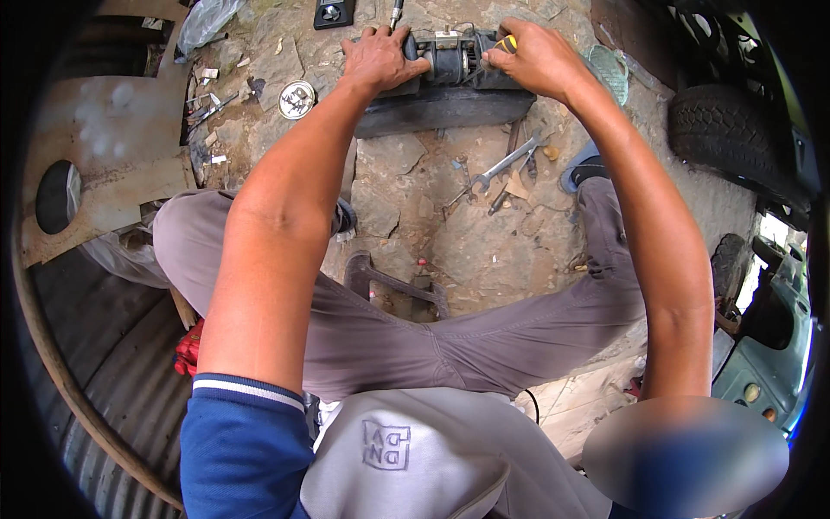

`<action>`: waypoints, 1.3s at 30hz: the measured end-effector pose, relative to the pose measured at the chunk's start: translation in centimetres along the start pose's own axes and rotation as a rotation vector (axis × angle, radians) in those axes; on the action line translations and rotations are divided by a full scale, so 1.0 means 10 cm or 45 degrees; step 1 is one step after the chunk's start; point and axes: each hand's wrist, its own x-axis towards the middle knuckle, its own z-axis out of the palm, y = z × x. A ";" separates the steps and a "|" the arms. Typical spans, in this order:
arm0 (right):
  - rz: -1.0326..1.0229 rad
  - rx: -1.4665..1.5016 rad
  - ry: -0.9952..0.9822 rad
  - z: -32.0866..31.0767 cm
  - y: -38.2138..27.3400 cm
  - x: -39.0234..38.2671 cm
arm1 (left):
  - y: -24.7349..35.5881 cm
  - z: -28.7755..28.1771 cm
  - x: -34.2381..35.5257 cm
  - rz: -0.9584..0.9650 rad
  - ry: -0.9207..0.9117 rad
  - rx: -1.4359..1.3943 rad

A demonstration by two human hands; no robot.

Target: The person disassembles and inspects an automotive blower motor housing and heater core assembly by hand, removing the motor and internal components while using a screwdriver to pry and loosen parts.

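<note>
A black assembly [445, 117] with a round motor [447, 64] in its middle lies on the ground at the top of the head view. My left hand [377, 60] grips its left end, thumb toward the motor and fingers over the far side. A thin metal-tipped tool [396, 15] shows just beyond those fingers. At the right end, my right hand [540, 59] is closed around a yellow-and-black tool handle [507, 43]; the working end of that tool cannot be made out. Thin wires run between the motor and this hand.
A wrench [506, 165] and smaller tools lie between my feet. A round tin of small parts [296, 100] stands left of the assembly, near a black tray [334, 13]. A tyre [731, 130] and a green basket [609, 74] are at right; sheet metal [112, 112] lies left.
</note>
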 end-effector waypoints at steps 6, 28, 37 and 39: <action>0.079 -0.005 -0.191 -0.07 0.01 0.15 | 0.01 -0.02 0.00 -0.002 -0.034 0.009; 0.059 -0.017 -0.070 -0.14 0.08 0.03 | 0.03 -0.06 -0.01 -0.042 -0.020 -0.040; 0.087 0.103 -0.048 -0.09 0.13 0.00 | 0.06 -0.10 -0.01 -0.038 -0.040 -0.060; 0.043 0.084 -0.108 -0.12 0.13 -0.04 | 0.06 -0.09 0.00 -0.035 -0.035 -0.069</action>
